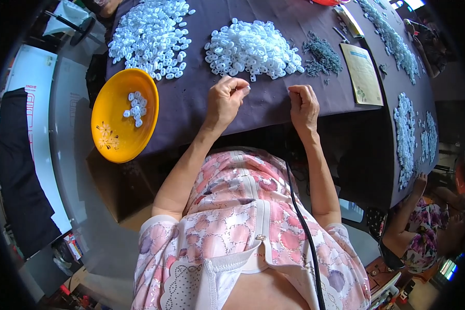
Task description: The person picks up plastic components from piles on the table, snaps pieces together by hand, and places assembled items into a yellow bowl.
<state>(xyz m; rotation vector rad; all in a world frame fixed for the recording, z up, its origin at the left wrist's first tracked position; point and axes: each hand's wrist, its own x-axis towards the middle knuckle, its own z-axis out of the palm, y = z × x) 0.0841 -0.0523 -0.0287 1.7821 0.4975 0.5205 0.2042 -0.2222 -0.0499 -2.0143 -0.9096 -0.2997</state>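
Note:
My left hand (225,101) is closed in a pinch above the near edge of the table, with a bit of a small white plastic piece (247,89) showing at its fingertips. My right hand (304,107) is also pinched, a short way to the right; what its fingertips hold, if anything, is too small to make out. Just beyond my hands lies a heap of white oval plastic pieces (253,49) with holes in them. Right of that heap is a smaller pile of tiny grey parts (323,54), near my right hand.
A yellow bowl (113,98) at the left table edge holds several white pieces. Another white heap (150,36) lies beyond it. To the right are a tan envelope (361,75) and more white piles (405,137). A person (418,227) sits at the right. A black cable (305,222) runs down my front.

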